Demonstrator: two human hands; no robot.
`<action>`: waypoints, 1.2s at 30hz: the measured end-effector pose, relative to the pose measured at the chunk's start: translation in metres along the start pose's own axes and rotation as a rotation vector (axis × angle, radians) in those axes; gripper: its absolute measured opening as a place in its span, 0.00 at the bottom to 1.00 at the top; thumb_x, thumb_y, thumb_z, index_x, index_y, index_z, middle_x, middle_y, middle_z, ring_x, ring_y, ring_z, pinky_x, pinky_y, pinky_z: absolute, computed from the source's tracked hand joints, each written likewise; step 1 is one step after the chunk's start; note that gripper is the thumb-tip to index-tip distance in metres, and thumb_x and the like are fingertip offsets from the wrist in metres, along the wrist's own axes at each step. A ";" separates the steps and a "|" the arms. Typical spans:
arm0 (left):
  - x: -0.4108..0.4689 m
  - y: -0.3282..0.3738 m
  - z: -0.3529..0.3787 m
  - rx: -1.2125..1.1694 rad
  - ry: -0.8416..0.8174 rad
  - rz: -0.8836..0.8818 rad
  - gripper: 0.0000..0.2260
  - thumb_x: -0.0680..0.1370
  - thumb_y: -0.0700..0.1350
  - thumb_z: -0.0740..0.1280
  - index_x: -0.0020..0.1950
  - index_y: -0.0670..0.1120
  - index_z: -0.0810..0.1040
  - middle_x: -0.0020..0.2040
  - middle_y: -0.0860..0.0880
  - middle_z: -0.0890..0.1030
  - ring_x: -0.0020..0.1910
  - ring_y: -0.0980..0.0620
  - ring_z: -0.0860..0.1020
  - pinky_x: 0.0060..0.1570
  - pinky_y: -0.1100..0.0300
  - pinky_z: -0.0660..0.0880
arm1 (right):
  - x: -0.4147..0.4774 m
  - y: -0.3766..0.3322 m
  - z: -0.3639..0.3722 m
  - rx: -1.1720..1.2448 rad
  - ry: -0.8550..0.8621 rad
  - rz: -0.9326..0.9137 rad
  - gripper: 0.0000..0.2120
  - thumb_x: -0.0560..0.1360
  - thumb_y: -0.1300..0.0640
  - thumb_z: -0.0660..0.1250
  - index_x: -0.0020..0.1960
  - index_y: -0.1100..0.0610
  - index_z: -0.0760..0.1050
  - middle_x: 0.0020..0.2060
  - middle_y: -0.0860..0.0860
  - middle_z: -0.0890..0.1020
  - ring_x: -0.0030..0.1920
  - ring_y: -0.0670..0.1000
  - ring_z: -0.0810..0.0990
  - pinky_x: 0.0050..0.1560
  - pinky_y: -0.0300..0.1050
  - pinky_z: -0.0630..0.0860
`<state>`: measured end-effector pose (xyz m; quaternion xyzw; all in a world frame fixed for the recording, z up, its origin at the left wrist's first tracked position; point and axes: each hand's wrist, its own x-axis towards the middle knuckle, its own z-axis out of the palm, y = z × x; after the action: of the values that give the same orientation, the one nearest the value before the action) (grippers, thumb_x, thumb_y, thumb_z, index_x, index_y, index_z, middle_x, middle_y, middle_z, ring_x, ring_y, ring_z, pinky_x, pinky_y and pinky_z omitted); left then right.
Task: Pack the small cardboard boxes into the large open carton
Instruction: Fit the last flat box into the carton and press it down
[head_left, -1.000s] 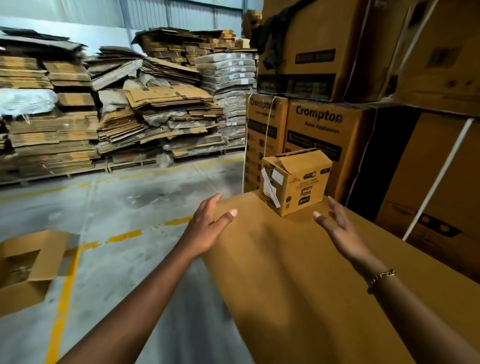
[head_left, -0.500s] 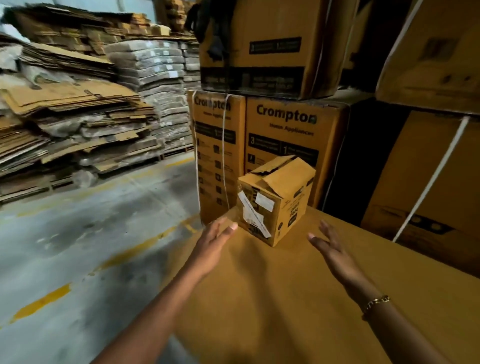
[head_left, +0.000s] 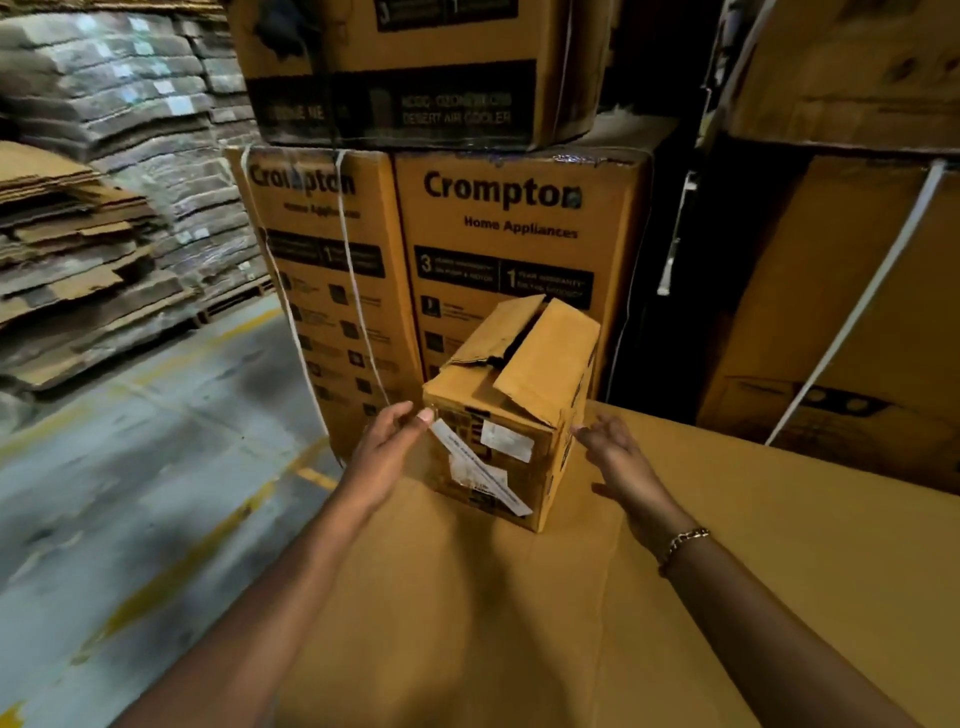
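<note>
1. Small brown cardboard box (head_left: 506, 415), top flaps loose, sits on the flat brown cardboard surface (head_left: 519, 623).
2. Our left hand (head_left: 387, 452) and right hand (head_left: 618, 462) flank it, fingers spread, grasping nothing.
3. Risk, we judge: the loose flaps could snag or buckle when lifted.

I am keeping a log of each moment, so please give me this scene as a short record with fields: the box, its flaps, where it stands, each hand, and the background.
box: small cardboard box
flaps: top flaps loose, partly raised
stands on: flat cardboard surface
left hand: open, at the box's left side
right hand: open, at its right side
grasp: not yet closed
behind: Crompton cartons
</note>
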<state>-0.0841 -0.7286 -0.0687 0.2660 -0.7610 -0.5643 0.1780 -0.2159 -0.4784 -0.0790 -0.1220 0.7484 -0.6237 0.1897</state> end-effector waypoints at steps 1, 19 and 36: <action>0.019 0.004 -0.001 -0.022 -0.020 -0.004 0.29 0.76 0.67 0.65 0.73 0.55 0.71 0.73 0.49 0.70 0.68 0.50 0.69 0.61 0.51 0.68 | 0.009 -0.002 0.006 0.013 0.018 0.013 0.36 0.79 0.40 0.65 0.82 0.47 0.54 0.80 0.51 0.62 0.76 0.56 0.65 0.70 0.58 0.69; 0.197 0.005 0.044 -0.055 -0.514 -0.358 0.40 0.60 0.77 0.70 0.63 0.53 0.76 0.55 0.49 0.82 0.52 0.46 0.79 0.44 0.54 0.72 | 0.103 -0.035 0.080 0.301 0.371 0.377 0.27 0.74 0.41 0.73 0.65 0.52 0.69 0.52 0.57 0.83 0.45 0.56 0.85 0.35 0.47 0.83; 0.030 0.027 0.056 -0.240 -0.555 -0.164 0.43 0.70 0.73 0.66 0.80 0.57 0.58 0.78 0.47 0.63 0.75 0.41 0.64 0.72 0.38 0.61 | -0.068 -0.033 0.028 0.237 0.467 0.176 0.35 0.73 0.40 0.73 0.76 0.41 0.61 0.60 0.52 0.80 0.54 0.55 0.84 0.39 0.44 0.82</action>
<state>-0.1457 -0.6978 -0.0606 0.1396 -0.6846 -0.7135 -0.0525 -0.1447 -0.4811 -0.0419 0.1135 0.7015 -0.6992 0.0784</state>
